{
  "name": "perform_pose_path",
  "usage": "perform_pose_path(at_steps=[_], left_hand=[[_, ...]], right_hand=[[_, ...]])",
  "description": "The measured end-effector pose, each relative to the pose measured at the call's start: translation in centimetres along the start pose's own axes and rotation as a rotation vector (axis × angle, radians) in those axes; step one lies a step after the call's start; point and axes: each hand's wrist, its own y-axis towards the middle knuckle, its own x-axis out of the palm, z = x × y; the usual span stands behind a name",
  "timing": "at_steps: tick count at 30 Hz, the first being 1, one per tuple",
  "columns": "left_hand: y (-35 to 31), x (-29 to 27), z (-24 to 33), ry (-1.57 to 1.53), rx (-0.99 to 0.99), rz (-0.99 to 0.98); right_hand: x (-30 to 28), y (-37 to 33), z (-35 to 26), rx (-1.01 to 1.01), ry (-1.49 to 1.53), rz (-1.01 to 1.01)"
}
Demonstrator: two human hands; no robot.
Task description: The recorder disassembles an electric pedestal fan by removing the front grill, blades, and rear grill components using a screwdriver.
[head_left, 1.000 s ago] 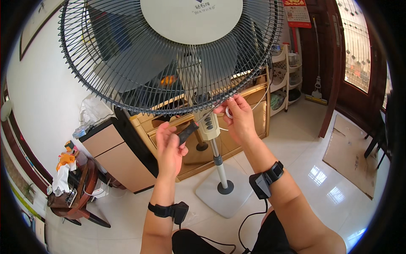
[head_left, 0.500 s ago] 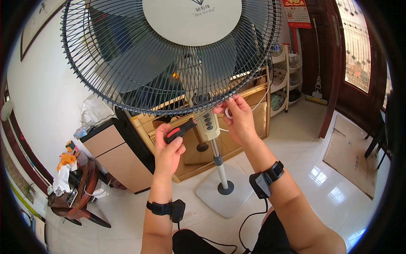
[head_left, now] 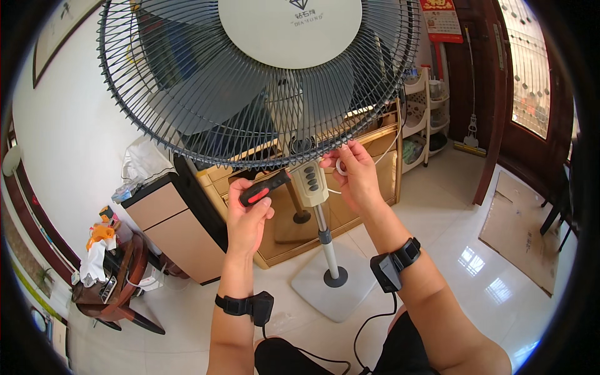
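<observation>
A pedestal fan stands before me, its dark round wire grille filling the upper middle. Below the grille sits its cream control box with dark buttons, on a metal pole above a grey square base. My left hand is closed around the handle of a black and red screwdriver, which points at the upper left side of the control box. Whether its tip touches is hidden. My right hand pinches a small white ring at the box's upper right, under the grille's lower edge.
A gold-edged cabinet stands right behind the fan. At left are a beige and black cabinet and a round wooden stool piled with things. A white shelf rack and flattened cardboard lie to the right. Cables hang from my wrist bands.
The fan and room have shifted slightly to the right in view. Both hands keep nearly the same grip and place at the control box.
</observation>
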Motion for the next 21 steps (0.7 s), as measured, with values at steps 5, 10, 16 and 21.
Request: perform_pose_path(at_steps=[5,10,16,21], left_hand=[[0.5,-2.1,1.2,0.052,-0.341,0.005],[0.0,0.0,1.2,0.108,-0.378,0.084],[-0.2,-0.7,0.5,0.11,-0.15,-0.005],[0.4,-2.3,1.2,0.005,-0.428,0.016]], right_hand=[[0.5,-0.1,0.0,0.015,0.04,0.026],[0.1,0.0,0.2,0.011,0.021,0.0],[0.7,-0.2,0.0,0.015,0.046,0.011],[0.3,-0.1,0.2,-0.005,0.044,-0.003]])
